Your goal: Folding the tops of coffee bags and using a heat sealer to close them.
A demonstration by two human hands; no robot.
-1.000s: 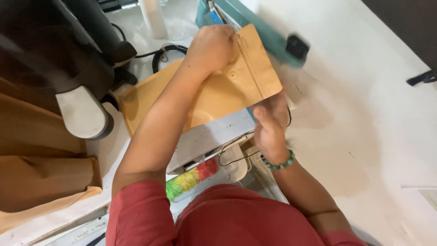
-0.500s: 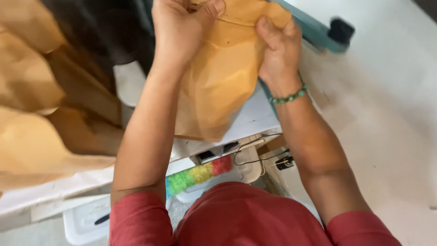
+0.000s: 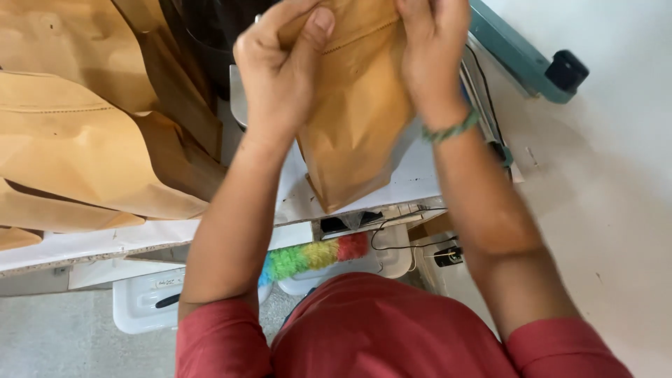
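Note:
A brown paper pouch (image 3: 357,112) hangs upright in front of me, held at its top edge by both hands. My left hand (image 3: 280,66) pinches the top left corner with thumb over the paper. My right hand (image 3: 430,52) grips the top right side; a green bead bracelet circles that wrist. The pouch's lower end points down toward the white table edge (image 3: 413,182).
Several more brown paper pouches (image 3: 77,133) lie piled at the left on the table. A teal heat-sealer bar (image 3: 518,52) with a black knob sits at the upper right. Below the table are a multicoloured duster (image 3: 315,255), a white bin (image 3: 143,301) and cables.
The pouch has been lifted off the sealer and table and brought up closer to me. Both hands have moved to its top edge, and the view has shifted left to show the pile.

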